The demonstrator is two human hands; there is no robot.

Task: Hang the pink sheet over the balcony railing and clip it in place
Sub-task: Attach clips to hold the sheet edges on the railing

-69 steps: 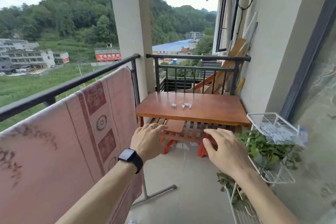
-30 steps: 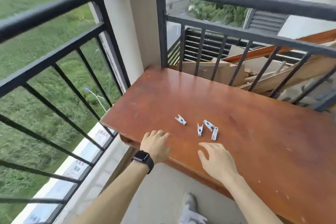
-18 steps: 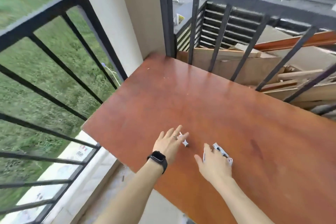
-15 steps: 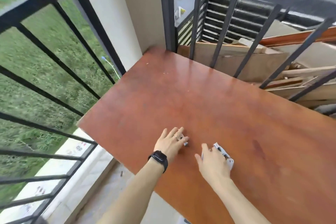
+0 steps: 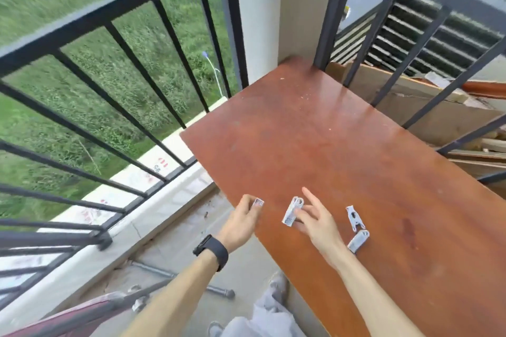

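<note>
Left hand [image 5: 241, 220] is pinched on a small white plastic clothespin [image 5: 258, 203], just off the near edge of the reddish-brown wooden bench [image 5: 342, 145]. Right hand [image 5: 315, 220] grips a second white clip [image 5: 292, 212] between thumb and fingers, lifted off the bench. Two more white clips [image 5: 355, 227] lie on the bench beside the right wrist. Pink sheet [image 5: 82, 314] shows only as a blurred strip at bottom left, on a lower rail. Risks: both grips are fingertip-only, so a clip could slip and drop through the black metal balcony railing [image 5: 115, 16] bars. Sheet may slide off before clipping.
</note>
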